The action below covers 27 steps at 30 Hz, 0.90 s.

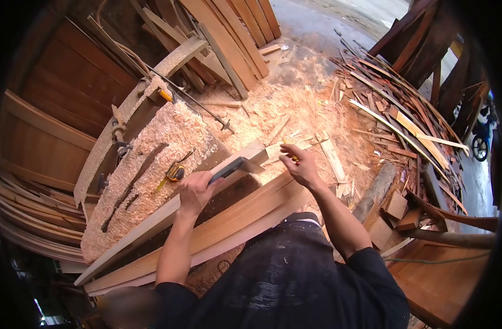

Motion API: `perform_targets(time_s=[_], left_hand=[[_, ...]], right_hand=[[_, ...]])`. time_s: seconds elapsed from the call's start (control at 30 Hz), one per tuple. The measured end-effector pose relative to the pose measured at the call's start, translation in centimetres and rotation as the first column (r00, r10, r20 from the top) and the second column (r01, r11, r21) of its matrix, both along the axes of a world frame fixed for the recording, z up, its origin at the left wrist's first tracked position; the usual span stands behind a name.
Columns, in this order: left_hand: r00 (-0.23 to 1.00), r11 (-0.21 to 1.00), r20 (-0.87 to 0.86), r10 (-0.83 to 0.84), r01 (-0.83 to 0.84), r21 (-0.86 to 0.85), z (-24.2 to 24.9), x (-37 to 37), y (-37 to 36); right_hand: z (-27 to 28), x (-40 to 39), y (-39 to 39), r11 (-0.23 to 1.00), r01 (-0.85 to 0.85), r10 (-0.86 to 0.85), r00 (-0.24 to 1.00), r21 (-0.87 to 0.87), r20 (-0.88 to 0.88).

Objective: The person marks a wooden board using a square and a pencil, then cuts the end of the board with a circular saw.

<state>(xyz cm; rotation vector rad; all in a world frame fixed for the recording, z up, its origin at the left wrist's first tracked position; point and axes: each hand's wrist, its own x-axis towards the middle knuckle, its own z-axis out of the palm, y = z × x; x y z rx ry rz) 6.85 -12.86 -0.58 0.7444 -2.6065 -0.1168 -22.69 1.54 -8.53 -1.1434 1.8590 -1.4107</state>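
My left hand is closed around a dark-handled tool, whose flat metal blade lies over the end of a pale wooden beam. To the right, my right hand has its fingers bent around a small yellow thing, perhaps a pencil. Nearer my body, wider planks lie side by side. A yellow and black tape measure rests on the shavings just beyond my left hand.
Wood shavings cover the bench at the left, with a long metal clamp across its far end. Boards lean at the back. A scrap pile and a log lie at the right.
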Motion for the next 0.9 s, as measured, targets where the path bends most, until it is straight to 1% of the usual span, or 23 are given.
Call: perform_targets(time_s=[0.07,0.1,0.13,0.23,0.3,0.33,0.37,0.4,0.47,0.5,0.6,0.63,0.73,0.83,0.9], left_hand=[[0.999,0.999,0.007,0.036,-0.036,-0.011,-0.7,-0.4,-0.5],[0.998,0.998,0.01,0.059,-0.059,-0.013,-0.7,-0.6,-0.4],[0.998,0.998,0.008,0.065,-0.065,0.019,-0.7,-0.9,-0.3],[0.996,0.99,0.008,0.083,-0.084,0.115,-0.7,-1.5,0.4],[0.996,0.983,0.006,0.086,-0.086,0.162,-0.7,-1.6,0.4],[0.995,0.979,0.043,0.09,-0.096,0.179,-0.6,-1.6,0.3],[0.993,0.975,0.078,0.093,-0.107,0.195,-0.6,-1.6,0.3],[0.989,0.971,0.112,0.096,-0.118,0.209,-0.6,-1.6,0.2],[0.989,0.97,0.104,0.105,-0.125,0.207,-0.6,-1.8,-0.3],[0.989,0.971,0.097,0.11,-0.128,0.203,-0.7,-2.1,-0.8],[0.988,0.97,0.095,0.124,-0.141,0.199,-1.1,-2.2,-3.3],[0.987,0.972,0.092,0.135,-0.15,0.183,-0.9,-2.2,-3.7],[0.986,0.972,0.099,0.137,-0.153,0.18,-0.9,-1.9,-4.4],[0.987,0.979,0.1,0.125,-0.138,0.147,-0.9,-1.9,-4.0],[0.987,0.979,0.082,0.136,-0.147,0.143,-1.1,-1.9,-3.4]], right_hand=[[-1.3,0.2,-1.7,1.0,-0.025,0.025,0.999,0.009,0.042],[-1.5,0.4,-2.1,1.0,-0.031,0.031,0.999,0.003,0.033],[-1.8,0.6,-2.5,0.999,-0.037,0.037,0.999,-0.003,0.024],[-2.3,0.3,-4.0,0.991,-0.132,0.134,0.987,0.026,-0.087],[-2.2,-0.1,-5.1,0.972,-0.229,0.236,0.96,0.061,-0.152],[-1.9,-0.4,-5.5,0.959,-0.273,0.283,0.941,0.079,-0.185],[-4.0,-0.5,-6.6,0.947,-0.315,0.294,0.931,-0.067,-0.217],[-3.9,-0.9,-7.2,0.939,-0.342,0.329,0.921,-0.026,-0.209],[-3.6,-2.0,-8.7,0.918,-0.392,0.394,0.898,0.05,-0.194],[-2.3,-2.3,-9.2,0.915,-0.391,0.403,0.897,0.096,-0.185],[-2.4,-2.5,-12.2,0.917,-0.399,0.391,0.896,0.006,-0.21],[-2.2,-2.6,-12.6,0.91,-0.413,0.411,0.887,0.034,-0.212],[-2.1,-2.6,-12.9,0.904,-0.426,0.426,0.89,0.036,-0.164],[-2.9,-2.2,-11.5,0.957,-0.269,0.258,0.96,-0.104,-0.105],[-3.4,-1.9,-9.8,0.99,-0.132,0.133,0.991,-0.048,0.003]])
